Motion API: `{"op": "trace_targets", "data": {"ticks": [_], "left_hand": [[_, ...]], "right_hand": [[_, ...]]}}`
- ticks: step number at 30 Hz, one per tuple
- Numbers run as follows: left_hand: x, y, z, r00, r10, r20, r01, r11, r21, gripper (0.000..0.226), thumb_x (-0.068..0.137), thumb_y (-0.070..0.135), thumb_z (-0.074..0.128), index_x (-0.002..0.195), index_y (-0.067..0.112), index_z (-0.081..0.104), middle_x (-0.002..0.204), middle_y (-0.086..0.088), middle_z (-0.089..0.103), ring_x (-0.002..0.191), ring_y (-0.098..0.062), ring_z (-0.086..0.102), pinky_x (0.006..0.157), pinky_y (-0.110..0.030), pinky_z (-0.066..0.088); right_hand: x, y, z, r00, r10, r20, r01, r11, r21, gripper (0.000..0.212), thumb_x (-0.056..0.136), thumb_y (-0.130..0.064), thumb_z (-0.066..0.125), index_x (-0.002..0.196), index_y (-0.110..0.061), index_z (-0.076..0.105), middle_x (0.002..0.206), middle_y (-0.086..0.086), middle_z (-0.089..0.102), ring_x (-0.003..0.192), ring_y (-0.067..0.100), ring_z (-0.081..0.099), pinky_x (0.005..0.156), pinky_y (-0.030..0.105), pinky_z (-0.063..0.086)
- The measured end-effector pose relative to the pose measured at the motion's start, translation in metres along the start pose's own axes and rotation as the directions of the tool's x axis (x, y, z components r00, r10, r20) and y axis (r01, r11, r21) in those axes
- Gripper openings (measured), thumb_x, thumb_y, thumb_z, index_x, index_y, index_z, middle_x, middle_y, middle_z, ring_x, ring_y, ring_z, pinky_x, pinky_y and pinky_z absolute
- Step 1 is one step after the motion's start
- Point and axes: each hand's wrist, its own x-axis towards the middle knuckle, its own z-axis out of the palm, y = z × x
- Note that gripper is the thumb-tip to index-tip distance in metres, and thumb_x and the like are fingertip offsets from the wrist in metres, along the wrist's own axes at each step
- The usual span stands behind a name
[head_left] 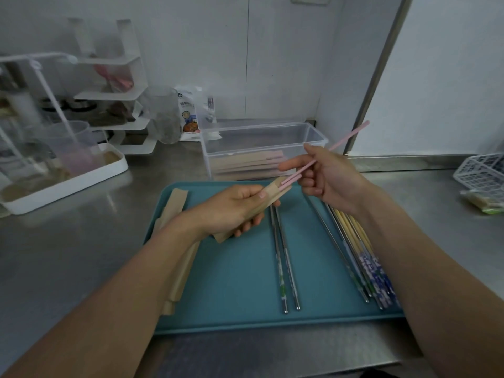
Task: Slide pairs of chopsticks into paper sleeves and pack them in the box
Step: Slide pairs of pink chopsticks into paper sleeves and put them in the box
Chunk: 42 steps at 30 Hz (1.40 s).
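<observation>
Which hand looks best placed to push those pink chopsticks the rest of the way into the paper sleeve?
Probably the right hand: it pinches the pink chopsticks, whose tips sit at the paper sleeve mouth. The left hand grips the sleeve, steadying it.

Bare tray (240, 268) mid-frame btwn spare sleeves (174, 241) at left & chopsticks (354, 255) at right. Box (261, 132) open-topped at upper centre; rack (81, 105) crowds upper left.

Dim, cool and flat overall; soft pale glare across the brushed steel surface (81, 241); blurred at the left-hand white tiered rack (117, 85); wide-angle bending toward edges.
</observation>
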Motion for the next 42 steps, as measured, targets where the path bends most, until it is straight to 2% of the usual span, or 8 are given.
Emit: {"op": "trace_targets", "data": {"ticks": [5,11,14,17,24,35,38,42], "left_hand": [[-0.001,0.0,0.0,0.999,0.022,0.023,-0.022,1.0,0.02,0.033,0.105,0.037,0.035,0.111,0.025,0.065,0.066,0.003,0.053,0.05,-0.008,0.046,0.045,-0.021,0.042],[0.001,-0.001,0.0,1.0,0.027,-0.012,-0.027,0.999,-0.017,0.033,0.105,0.034,0.036,0.11,0.018,0.064,0.064,0.002,0.052,0.048,-0.009,0.044,0.042,-0.02,0.04],[0.001,-0.003,-0.001,0.999,0.029,-0.029,-0.03,0.999,-0.021,0.034,0.105,0.035,0.035,0.111,0.02,0.065,0.064,0.003,0.052,0.048,-0.008,0.044,0.042,-0.02,0.04],[0.002,-0.003,-0.001,0.999,0.016,-0.045,-0.017,1.0,-0.021,0.034,0.105,0.034,0.035,0.111,0.019,0.065,0.064,0.003,0.052,0.047,-0.008,0.043,0.042,-0.02,0.039],[0.003,-0.004,-0.002,0.995,-0.006,-0.096,-0.001,0.997,-0.075,0.033,0.106,0.032,0.035,0.105,0.023,0.066,0.061,0.004,0.051,0.046,-0.008,0.042,0.039,-0.02,0.038],[0.002,-0.001,0.0,0.996,-0.014,-0.094,0.003,0.993,-0.116,0.032,0.105,0.031,0.038,0.112,0.012,0.063,0.063,0.001,0.053,0.046,-0.008,0.045,0.039,-0.02,0.037],[-0.002,0.006,-0.002,0.989,-0.003,-0.149,-0.019,0.989,-0.149,0.033,0.104,0.035,0.038,0.109,0.017,0.065,0.076,-0.007,0.065,0.059,-0.013,0.061,0.052,-0.027,0.051],[-0.006,0.02,-0.027,0.835,-0.018,-0.55,-0.086,0.983,-0.162,0.03,0.103,0.036,0.04,0.104,0.022,0.066,0.093,0.001,0.065,0.083,-0.011,0.062,0.072,-0.027,0.051]], "right_hand": [[0.003,0.01,0.008,0.998,-0.016,0.054,0.023,0.991,-0.13,0.052,0.106,-0.038,0.038,0.106,0.001,0.072,0.085,0.013,0.062,0.067,0.012,0.049,0.055,0.024,0.031],[-0.002,0.013,0.02,0.99,0.054,0.128,-0.031,0.984,-0.174,0.041,0.103,-0.03,0.049,0.125,0.002,0.061,0.084,0.007,0.067,0.074,0.018,0.061,0.06,0.027,0.043],[0.001,0.003,0.013,0.974,-0.133,-0.186,0.145,0.988,0.052,0.034,0.095,-0.019,0.064,0.125,-0.007,0.053,0.083,0.007,0.067,0.075,0.021,0.064,0.062,0.028,0.052],[0.002,-0.006,-0.003,0.798,-0.338,-0.498,0.331,0.938,-0.106,0.034,0.096,-0.01,0.063,0.129,-0.011,0.053,0.092,0.013,0.07,0.075,0.018,0.069,0.067,0.027,0.058],[0.002,0.01,0.02,0.951,-0.28,-0.13,0.233,0.927,-0.293,0.028,0.104,-0.019,0.049,0.122,-0.003,0.064,0.101,0.013,0.073,0.085,0.02,0.07,0.065,0.031,0.058],[0.002,0.018,0.023,0.977,-0.17,0.127,0.202,0.928,-0.312,0.029,0.102,-0.012,0.052,0.126,-0.002,0.064,0.089,0.015,0.069,0.071,0.019,0.062,0.059,0.026,0.051],[0.002,0.014,0.02,0.967,-0.255,-0.017,0.248,0.953,-0.176,0.021,0.098,-0.003,0.055,0.114,0.004,0.067,0.076,0.01,0.067,0.059,0.013,0.058,0.054,0.021,0.051],[-0.002,-0.003,0.004,0.89,-0.275,-0.364,0.343,0.929,0.138,0.014,0.094,-0.004,0.062,0.103,0.006,0.069,0.08,0.011,0.068,0.066,0.015,0.063,0.068,0.022,0.058]]}}
